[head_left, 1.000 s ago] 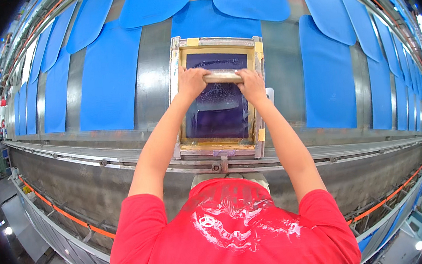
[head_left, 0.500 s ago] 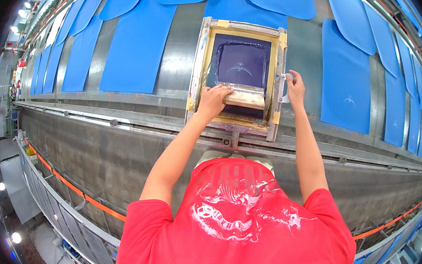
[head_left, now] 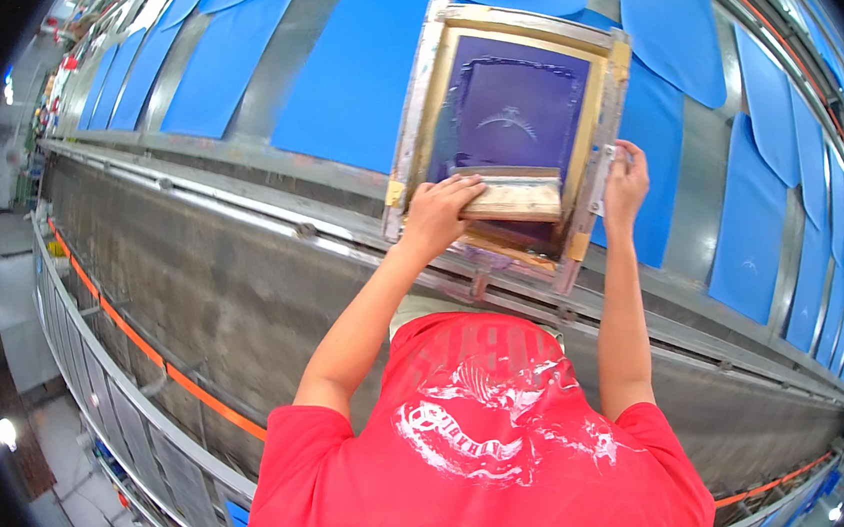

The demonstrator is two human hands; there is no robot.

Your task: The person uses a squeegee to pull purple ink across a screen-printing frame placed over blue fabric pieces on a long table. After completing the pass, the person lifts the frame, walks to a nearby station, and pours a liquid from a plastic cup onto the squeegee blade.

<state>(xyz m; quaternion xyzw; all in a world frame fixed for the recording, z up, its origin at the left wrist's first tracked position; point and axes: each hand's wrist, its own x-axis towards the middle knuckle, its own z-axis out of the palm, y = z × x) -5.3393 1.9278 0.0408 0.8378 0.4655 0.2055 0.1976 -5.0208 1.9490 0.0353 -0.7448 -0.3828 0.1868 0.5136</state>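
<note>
Plainly, the left hand (head_left: pixel 438 212) curls its fingers over the left end of the wooden squeegee (head_left: pixel 519 198), which lies crosswise low inside the screen-printing frame (head_left: pixel 422 91); right of it, the right hand (head_left: pixel 626 181) grips a white side handle (head_left: pixel 597 207).

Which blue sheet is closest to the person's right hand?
The blue sheet partly hidden by the frame, showing past its right edge: it's right beside the right hand; the others lie farther away.
</note>
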